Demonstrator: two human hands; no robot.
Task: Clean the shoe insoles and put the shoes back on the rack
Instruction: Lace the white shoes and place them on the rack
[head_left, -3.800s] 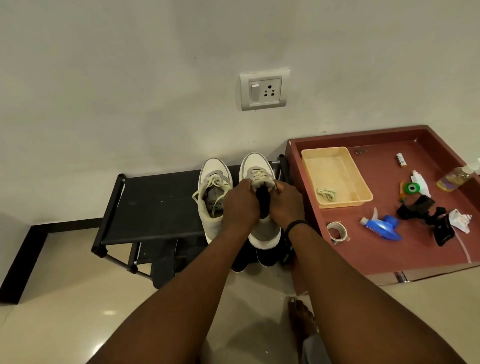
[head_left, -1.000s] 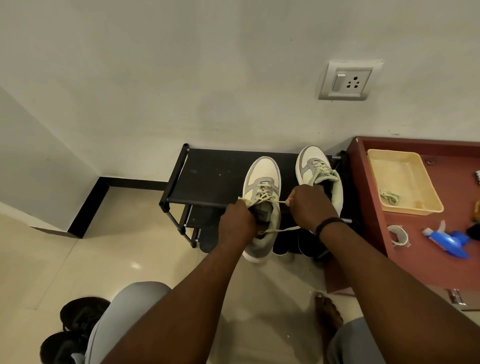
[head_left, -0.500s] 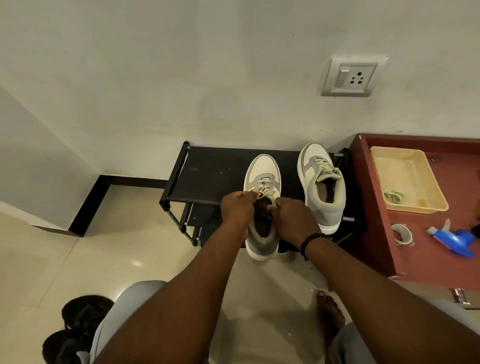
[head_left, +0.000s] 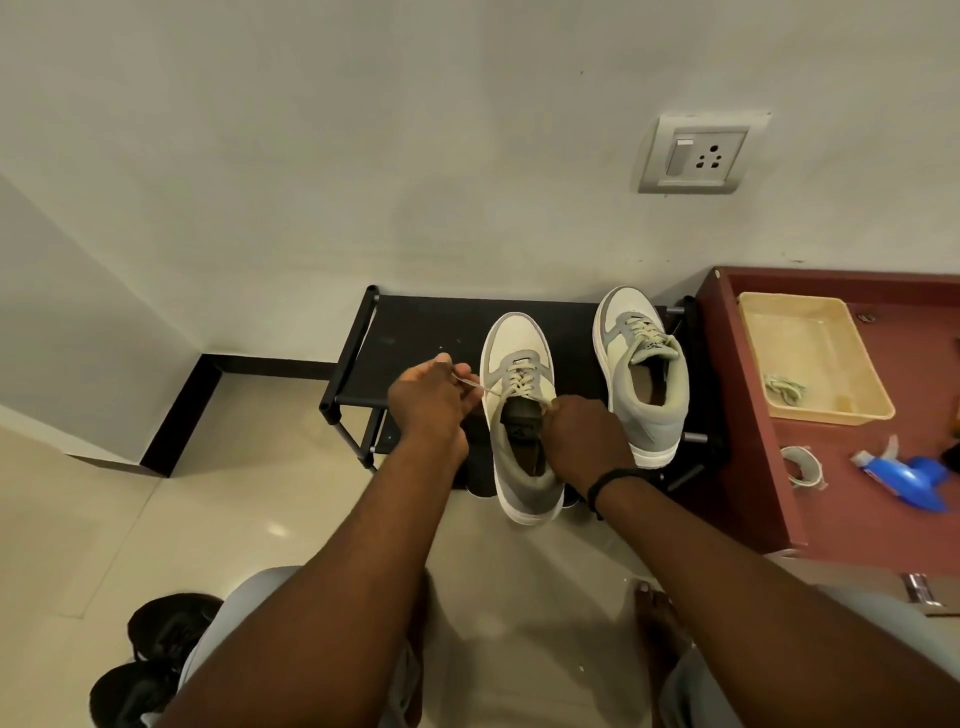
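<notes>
Two cream and grey sneakers stand on the top shelf of a black shoe rack (head_left: 415, 332). The left sneaker (head_left: 517, 338) hangs with its heel over the rack's front edge. My left hand (head_left: 428, 400) pinches one end of its pale lace (head_left: 475, 385) and holds it taut out to the left. My right hand (head_left: 584, 436) grips the other lace end at the shoe's opening, beside the dark tongue. The right sneaker (head_left: 641, 374) stands free a little to the right, its laces loose.
A red-brown low table (head_left: 857, 525) stands right of the rack with a yellow tray (head_left: 815, 358), a tape roll (head_left: 804, 466) and a blue spray bottle (head_left: 904, 475). Black shoes (head_left: 156, 654) lie on the tiled floor at the lower left. A bare foot (head_left: 657, 618) is below.
Half a second ago both hands were together at the left sneaker's opening. Now my left hand has drawn a lace end out to the left, while my right hand stays at the opening.
</notes>
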